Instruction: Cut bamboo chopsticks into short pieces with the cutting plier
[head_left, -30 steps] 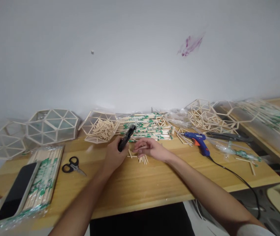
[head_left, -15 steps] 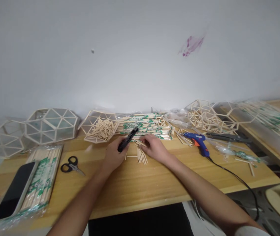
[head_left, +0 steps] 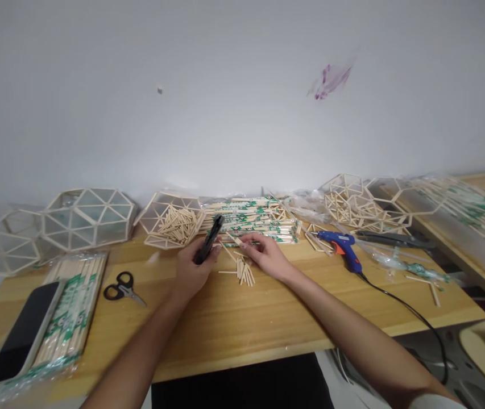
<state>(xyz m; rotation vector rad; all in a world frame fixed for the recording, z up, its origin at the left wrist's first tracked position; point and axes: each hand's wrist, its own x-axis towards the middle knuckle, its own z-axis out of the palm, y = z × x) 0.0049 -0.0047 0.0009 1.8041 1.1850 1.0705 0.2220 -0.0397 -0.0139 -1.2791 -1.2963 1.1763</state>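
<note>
black cutter (head_left: pixel 208 238): slim, dark, tilted with its tip up and away, over the back half of the table (head_left: pixel 246 324), just in front of the wrapped stick packs (head_left: pixel 253 218). i read the left hand (head_left: pixel 191 268) as closed around its lower end, fingers curled tight. right hand (head_left: pixel 268 257) sits just beside it, thumb and forefinger pinching a short stick (head_left: pixel 232 240), other fingers loosely bent. below both hands a small heap of cut sticks (head_left: pixel 244 271) lies on the wood. further out: hexagonal frame (head_left: pixel 173 221) holding more cut pieces to the left, blue glue gun (head_left: pixel 343 245) to the right, scissors (head_left: pixel 123 286) and phone (head_left: pixel 24 332) well apart at the left.
</note>
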